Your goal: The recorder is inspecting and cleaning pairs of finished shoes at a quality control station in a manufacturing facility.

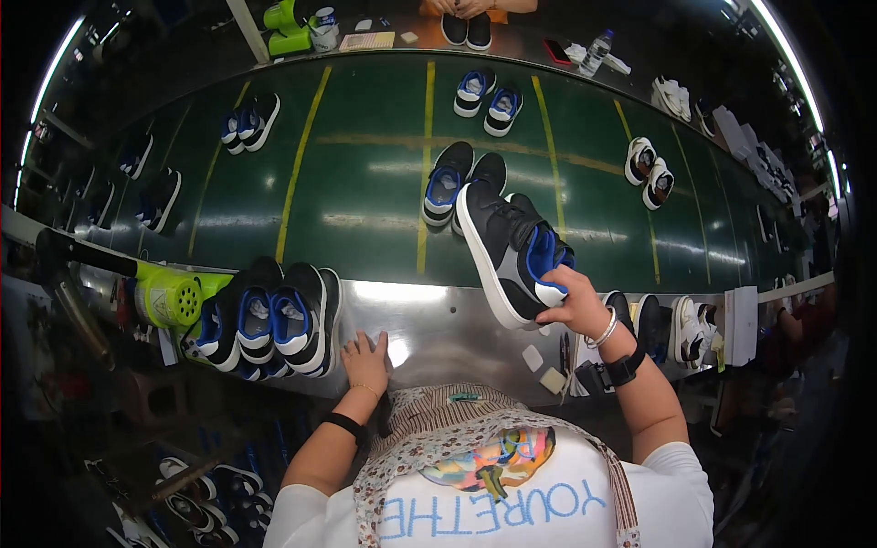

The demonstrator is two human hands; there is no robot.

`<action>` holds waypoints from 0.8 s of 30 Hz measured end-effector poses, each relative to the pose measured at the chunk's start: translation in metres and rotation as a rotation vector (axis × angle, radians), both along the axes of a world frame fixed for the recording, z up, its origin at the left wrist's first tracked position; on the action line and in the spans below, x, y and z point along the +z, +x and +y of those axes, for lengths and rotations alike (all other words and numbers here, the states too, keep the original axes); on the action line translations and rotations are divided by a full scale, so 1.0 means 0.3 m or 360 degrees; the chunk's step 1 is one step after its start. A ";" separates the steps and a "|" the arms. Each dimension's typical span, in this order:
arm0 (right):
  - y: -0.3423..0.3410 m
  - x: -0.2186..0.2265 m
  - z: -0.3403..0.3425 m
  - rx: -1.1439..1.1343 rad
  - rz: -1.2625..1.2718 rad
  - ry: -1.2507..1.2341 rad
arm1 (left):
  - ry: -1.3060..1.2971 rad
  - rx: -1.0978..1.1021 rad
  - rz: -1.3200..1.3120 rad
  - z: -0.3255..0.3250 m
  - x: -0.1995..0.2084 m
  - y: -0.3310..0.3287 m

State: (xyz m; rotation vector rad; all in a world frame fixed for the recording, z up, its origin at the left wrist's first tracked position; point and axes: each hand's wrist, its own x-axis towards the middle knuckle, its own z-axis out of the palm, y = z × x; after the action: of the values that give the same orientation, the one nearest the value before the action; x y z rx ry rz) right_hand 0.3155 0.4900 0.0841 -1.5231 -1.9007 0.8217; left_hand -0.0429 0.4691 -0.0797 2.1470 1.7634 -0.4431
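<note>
Within the right hand (581,306), fingers gripping its heel, I saw a black shoe (494,239), white sole smoothly curved; left of those fingers, the left hand (367,365), fingers spread, rested on shiny metal (443,342).

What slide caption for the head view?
Right hand grips a black shoe by the heel; left hand spreads open at the metal worktop.
</note>
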 end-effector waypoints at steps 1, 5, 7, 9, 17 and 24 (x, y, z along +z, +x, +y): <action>0.041 0.002 0.022 -0.0002 -0.0201 0.0021 | 0.0012 0.0003 0.0000 -0.002 0.014 0.000; 0.298 0.010 0.218 -0.0386 -0.0875 0.0355 | -0.0007 0.0026 -0.0054 -0.031 0.053 -0.007; 0.411 0.010 0.309 -0.0710 -0.1178 0.0551 | 0.0019 0.0016 -0.0108 -0.029 0.074 0.002; 0.384 -0.013 0.383 -0.0395 -0.1297 0.0225 | 0.0019 0.0012 -0.0091 -0.024 0.084 0.011; -0.244 -0.247 0.702 -0.0135 -0.1107 -0.0549 | 0.0023 0.0008 -0.0049 0.083 0.049 -0.060; -0.215 -0.307 0.613 -0.0497 -0.0810 -0.0715 | -0.0027 -0.0006 -0.0072 -0.036 0.076 0.011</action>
State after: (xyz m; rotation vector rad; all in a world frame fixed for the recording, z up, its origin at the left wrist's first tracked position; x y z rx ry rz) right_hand 0.2510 0.6740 -0.0080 -2.4241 -1.8022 0.8030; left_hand -0.0398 0.4583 -0.0568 2.1324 1.7252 -0.4058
